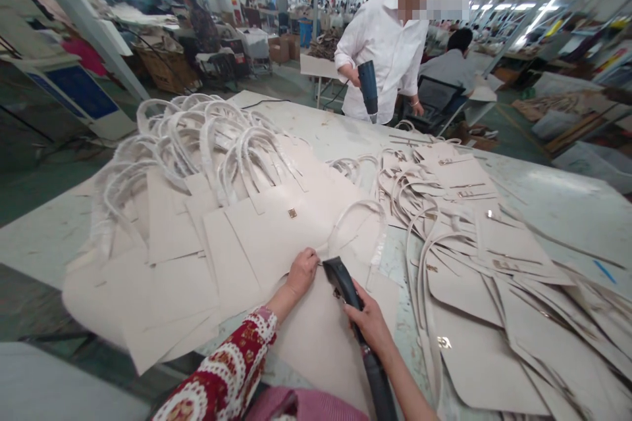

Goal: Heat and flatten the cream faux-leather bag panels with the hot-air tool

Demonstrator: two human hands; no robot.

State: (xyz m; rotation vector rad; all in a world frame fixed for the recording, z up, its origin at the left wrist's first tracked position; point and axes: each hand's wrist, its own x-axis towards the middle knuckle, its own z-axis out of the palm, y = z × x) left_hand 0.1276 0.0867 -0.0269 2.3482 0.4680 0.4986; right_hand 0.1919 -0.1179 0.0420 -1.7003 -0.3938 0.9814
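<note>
One black tool (345, 285) fills the right grip (374, 323), near the left grip (302, 272) (pinching beige material (322, 252)).

You can pass over the left end of the worktable (44, 233) or the right stretch of its far edge. An arched handle (380, 237) stands beyond your left hand (301, 273); bunched plastic-wrapped handles (203, 143) block your left, looped straps (421, 279) your right.

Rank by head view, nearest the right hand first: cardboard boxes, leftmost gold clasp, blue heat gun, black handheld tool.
1. Black handheld tool, in the right hand
2. Leftmost gold clasp, ahead and left
3. Blue heat gun, across the table
4. Cardboard boxes, background
</note>
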